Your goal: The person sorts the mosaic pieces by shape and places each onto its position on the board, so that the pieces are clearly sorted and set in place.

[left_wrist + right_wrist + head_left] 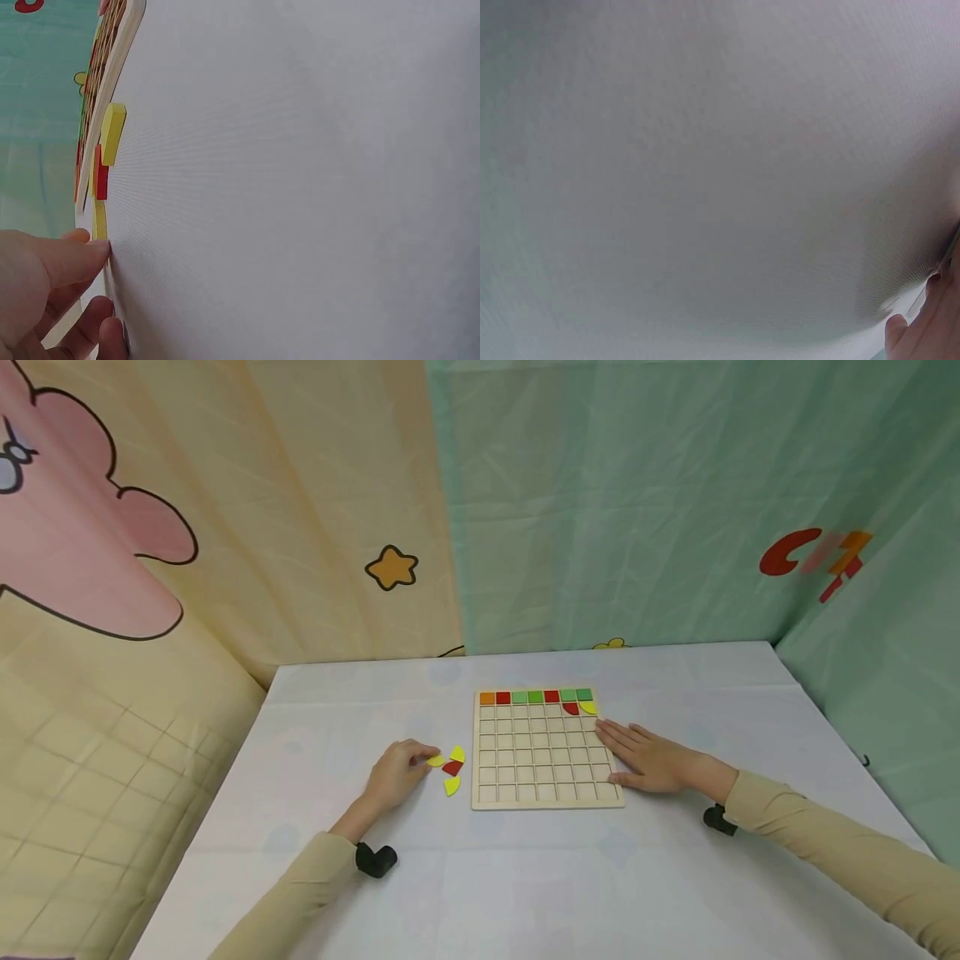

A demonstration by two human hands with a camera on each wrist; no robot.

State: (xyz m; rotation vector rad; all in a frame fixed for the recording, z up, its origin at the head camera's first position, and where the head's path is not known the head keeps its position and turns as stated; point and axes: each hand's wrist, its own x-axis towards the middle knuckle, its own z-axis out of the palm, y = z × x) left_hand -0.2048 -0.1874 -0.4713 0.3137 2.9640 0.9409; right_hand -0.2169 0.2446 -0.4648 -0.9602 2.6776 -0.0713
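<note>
Fingertips of left hand [393, 774] pinch a yellow piece [435, 762]; right hand [651, 761], fingers straight, touches grid board [527, 756] at its nearest edge; white tabletop [540, 877] spreads between the wrists.

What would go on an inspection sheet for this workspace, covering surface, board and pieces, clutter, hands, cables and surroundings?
Surface: table with a pale covering.
Job's things: gridded board, top row filled with coloured squares; a red rounded piece and a yellow rounded piece at the second row's right end; three loose pieces, two yellow and one red, left of the board.
Clutter: nothing seen.
Hands: left hand pinches another yellow piece; right hand rests its fingertips on the board's right edge.
Cables: nothing seen.
Surroundings: beige curtain and green curtain, with cartoon prints.
</note>
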